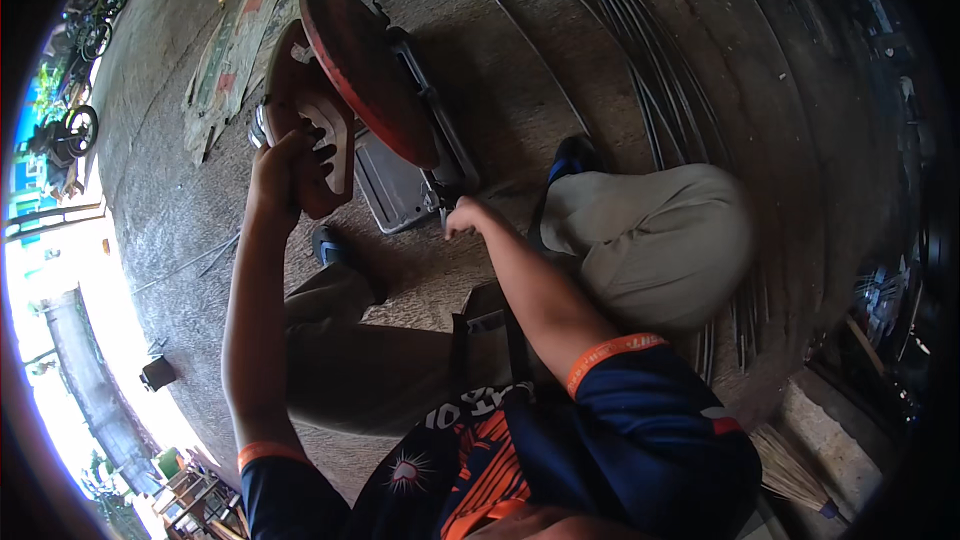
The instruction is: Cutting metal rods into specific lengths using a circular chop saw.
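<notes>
A chop saw with a large round red guard or disc (365,75) stands on the floor ahead of me, between my feet and a little to the left. My left hand (283,165) is wrapped around its brownish-red loop handle (338,175), fingers through the opening. Below the disc lies the saw's grey metal base (385,180). My right hand (467,217), closed, is at the near right end of the base, beside a small metal clamp part (436,198). What its fingers grip is hidden. Any workpiece under the disc cannot be made out.
Several long thin metal rods (655,60) lie to the right, passing behind my bent knee (660,240). A single rod (540,60) lies nearer the saw. Flattened sacking (235,60) is at far left, a small dark box (157,372) at left, a broom (795,465) at lower right.
</notes>
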`<state>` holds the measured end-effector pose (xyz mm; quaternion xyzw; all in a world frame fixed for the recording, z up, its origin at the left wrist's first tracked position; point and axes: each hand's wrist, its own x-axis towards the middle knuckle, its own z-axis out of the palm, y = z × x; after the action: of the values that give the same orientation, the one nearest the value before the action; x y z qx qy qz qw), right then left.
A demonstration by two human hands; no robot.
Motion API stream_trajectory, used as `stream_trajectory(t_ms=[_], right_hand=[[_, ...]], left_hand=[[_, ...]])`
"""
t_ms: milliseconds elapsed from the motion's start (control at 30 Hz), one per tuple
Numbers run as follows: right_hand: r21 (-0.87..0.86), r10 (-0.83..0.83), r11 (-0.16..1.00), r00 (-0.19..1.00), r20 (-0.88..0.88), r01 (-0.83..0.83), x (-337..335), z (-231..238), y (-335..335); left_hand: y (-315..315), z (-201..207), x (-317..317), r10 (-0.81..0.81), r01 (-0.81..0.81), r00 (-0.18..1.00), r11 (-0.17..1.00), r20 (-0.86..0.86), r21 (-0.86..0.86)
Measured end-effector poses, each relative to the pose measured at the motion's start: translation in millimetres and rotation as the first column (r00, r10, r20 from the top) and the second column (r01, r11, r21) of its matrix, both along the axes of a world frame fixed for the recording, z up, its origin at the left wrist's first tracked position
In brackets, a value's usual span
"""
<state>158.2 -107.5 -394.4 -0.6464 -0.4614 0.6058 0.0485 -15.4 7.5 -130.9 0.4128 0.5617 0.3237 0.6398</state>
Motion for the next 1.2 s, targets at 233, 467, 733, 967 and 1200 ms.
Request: stream_trajectory(t_ms=[233, 467, 733, 967, 1200], right_hand=[[0.685, -0.578, 0.176, 0.637, -0.51, 0.707, 21.6, 171.7, 50.3], [0.985, -0.471, -0.063, 0.865, -0.173, 0.162, -18.8, 201.4, 65.8], [0.931, -0.413, 0.059, 0.857, -0.307, 0.362, -16.7, 199.7, 76.9], [0.932, -0.431, -0.008, 0.84, -0.33, 0.362, -15.6, 193.2, 73.5], [0.932, -0.378, 0.057, 0.872, -0.313, 0.359, -21.5, 208.6, 84.5]], left_hand=[[19.1, -3.6, -20.8, -0.036, 0.036, 0.999, 0.999, 0.031, -0.001], [19.6, -20.4, -4.0, -0.176, 0.178, 0.984, 0.968, -0.028, 0.177], [12.9, -27.3, -13.5, -0.021, 0.019, 1.0, 0.992, 0.014, 0.123], [12.9, -53.0, -31.6, -0.078, 0.086, 0.996, 0.962, -0.039, 0.258], [16.5, -65.8, -42.2, -0.069, 0.133, 0.983, 0.909, -0.172, 0.396]])
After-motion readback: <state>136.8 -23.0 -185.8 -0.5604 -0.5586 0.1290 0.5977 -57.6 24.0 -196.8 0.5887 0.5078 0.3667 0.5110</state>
